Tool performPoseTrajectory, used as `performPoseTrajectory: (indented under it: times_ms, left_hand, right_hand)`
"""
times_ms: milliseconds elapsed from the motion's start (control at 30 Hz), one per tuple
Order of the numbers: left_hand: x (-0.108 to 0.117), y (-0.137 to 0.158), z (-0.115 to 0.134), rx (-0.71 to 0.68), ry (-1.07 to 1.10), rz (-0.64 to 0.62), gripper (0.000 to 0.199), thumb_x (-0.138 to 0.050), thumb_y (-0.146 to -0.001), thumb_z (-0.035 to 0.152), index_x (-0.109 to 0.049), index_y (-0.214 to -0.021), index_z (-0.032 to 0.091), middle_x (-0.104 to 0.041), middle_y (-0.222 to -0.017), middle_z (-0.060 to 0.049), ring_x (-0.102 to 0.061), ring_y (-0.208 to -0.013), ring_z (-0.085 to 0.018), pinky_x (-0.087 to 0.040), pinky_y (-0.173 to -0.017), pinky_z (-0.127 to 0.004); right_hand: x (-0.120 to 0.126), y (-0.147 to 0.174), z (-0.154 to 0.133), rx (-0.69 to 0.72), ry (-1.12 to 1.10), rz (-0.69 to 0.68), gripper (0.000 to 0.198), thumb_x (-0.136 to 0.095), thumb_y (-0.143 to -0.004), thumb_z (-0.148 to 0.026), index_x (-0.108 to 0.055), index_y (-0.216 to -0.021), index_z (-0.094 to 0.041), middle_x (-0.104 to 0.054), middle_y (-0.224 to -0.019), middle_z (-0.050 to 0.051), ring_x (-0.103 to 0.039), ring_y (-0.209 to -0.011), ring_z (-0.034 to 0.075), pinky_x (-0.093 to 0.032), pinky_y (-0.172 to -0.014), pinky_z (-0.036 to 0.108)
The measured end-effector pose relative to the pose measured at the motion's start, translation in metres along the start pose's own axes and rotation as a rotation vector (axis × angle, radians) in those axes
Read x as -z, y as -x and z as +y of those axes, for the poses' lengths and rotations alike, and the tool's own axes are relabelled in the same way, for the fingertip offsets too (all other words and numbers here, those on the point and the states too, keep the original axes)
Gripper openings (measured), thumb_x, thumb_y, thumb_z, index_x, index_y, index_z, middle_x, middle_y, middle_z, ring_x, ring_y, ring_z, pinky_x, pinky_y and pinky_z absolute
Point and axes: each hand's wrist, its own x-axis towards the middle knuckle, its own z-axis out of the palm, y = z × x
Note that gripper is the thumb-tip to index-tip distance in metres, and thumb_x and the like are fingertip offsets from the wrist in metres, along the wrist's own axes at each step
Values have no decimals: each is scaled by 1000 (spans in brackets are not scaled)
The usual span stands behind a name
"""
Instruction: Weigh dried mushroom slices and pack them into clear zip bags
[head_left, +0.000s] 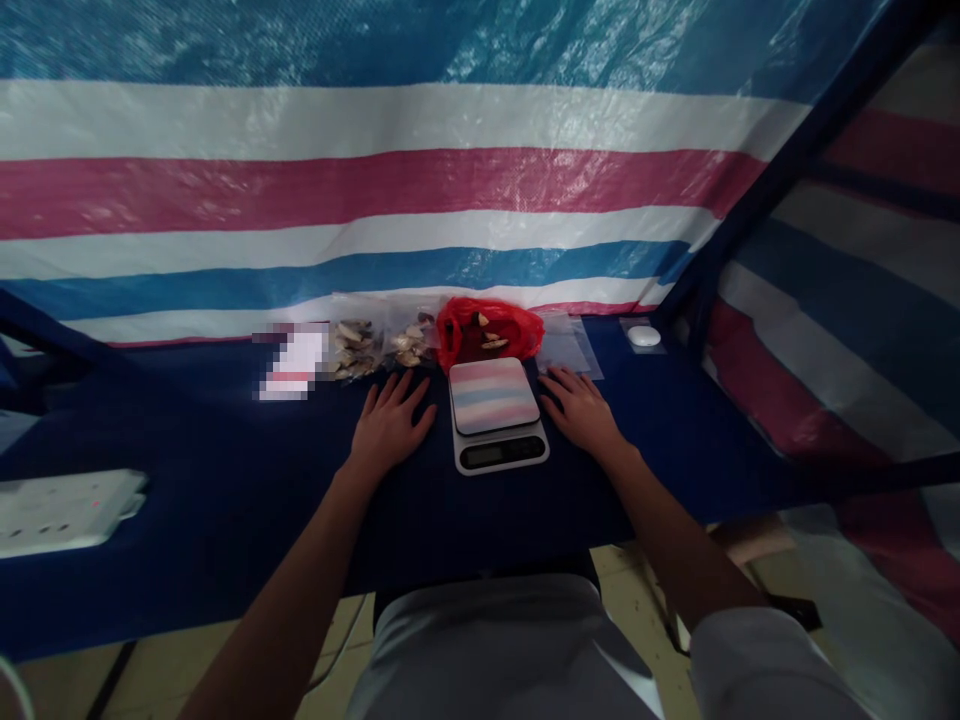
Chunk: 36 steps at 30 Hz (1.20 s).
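Note:
My left hand (391, 422) lies flat on the dark blue table, fingers spread, just left of a white kitchen scale (495, 412). On the scale's other side my right hand (583, 408) rests palm down with its fingers apart, the tips close to an empty-looking clear plastic bag (574, 347). Nothing is in either hand. The scale has a shiny plate and a dark display. Behind it sits an open red plastic bag (491, 325) with a few pale and dark dried slices inside. Two clear bags of similar slices, a left one (355, 345) and a right one (409, 342), stand beyond my left fingertips.
A white power strip (71, 512) lies at the table's left. Beside the bags is a blurred-out pale item (296, 360). A small white round object (643, 336) in clear wrapping lies at the back right. Striped plastic sheeting (360, 190) hangs behind the table (247, 500).

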Motion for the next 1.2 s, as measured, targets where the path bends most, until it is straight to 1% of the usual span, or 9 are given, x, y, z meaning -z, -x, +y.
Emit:
performPoseTrajectory:
  times_ms: [333,467,600,733,833,900,1000,1100,1200]
  left_hand:
    - [2,0,1,22,4,-11,51,-55,-100,44,-61,-147,25,-52,-160,-13,-45,-150,-38,-33,-124,-61]
    - [2,-1,2,17,-4,13,50,-55,-100,43,-63,-145,24,-55,-157,-15,-48,-148,-38,-34,-122,-62]
    - [2,-3,3,26,12,23,48,-54,-100,42,-65,-143,22,-56,-156,-16,-49,-147,-37,-35,-123,-61]
    - [-1,-5,4,31,25,28,47,-51,-101,41,-66,-141,21,-55,-156,-17,-49,-147,-39,-35,-121,-64]
    - [-4,-4,4,32,20,49,47,-52,-101,42,-66,-141,24,-56,-156,-14,-50,-147,-38,-36,-121,-63]
    - [-4,-3,5,31,12,49,47,-52,-101,43,-65,-142,24,-55,-157,-14,-49,-147,-38,-37,-121,-62]
    - [-3,-3,5,30,-2,30,49,-51,-102,42,-65,-143,20,-54,-157,-16,-48,-148,-38,-36,-122,-61]
    - [-3,-3,6,31,-1,28,48,-51,-101,42,-65,-143,22,-54,-157,-15,-48,-148,-37,-36,-122,-61]
    - [-4,-2,5,31,2,35,47,-52,-101,42,-65,-142,23,-55,-157,-14,-49,-148,-37,-36,-123,-61]
  right_hand:
    - [0,0,-4,-1,29,34,38,-53,-103,-31,-69,-135,-23,-64,-148,12,-57,-141,32,-41,-121,55]
    - [4,-6,-2,3,21,70,36,-54,-101,-31,-71,-132,-24,-67,-143,10,-64,-131,31,-51,-113,50]
    - [12,-28,13,-42,-14,128,35,-53,-102,-33,-71,-131,-26,-68,-143,9,-67,-127,28,-58,-104,44]
    - [11,-54,36,63,-41,27,40,-61,-98,-33,-68,-138,-25,-61,-151,10,-57,-141,29,-49,-117,49]
    - [5,-62,48,77,-54,-64,41,-63,-98,-35,-68,-137,-26,-62,-150,10,-55,-143,30,-49,-117,51]
    - [2,-63,50,58,-66,-91,37,-60,-100,-37,-70,-135,-28,-65,-148,8,-60,-138,28,-51,-114,49]
    - [1,-61,47,36,-72,-64,30,-59,-102,-37,-75,-126,-30,-68,-143,5,-67,-129,27,-56,-108,46]
    - [3,-61,42,-16,-49,-25,24,-59,-101,-36,-78,-116,-32,-72,-137,2,-73,-117,27,-62,-94,42]
    - [4,-61,37,-72,-25,-5,23,-58,-102,-35,-80,-110,-31,-76,-131,1,-75,-109,28,-63,-85,39]
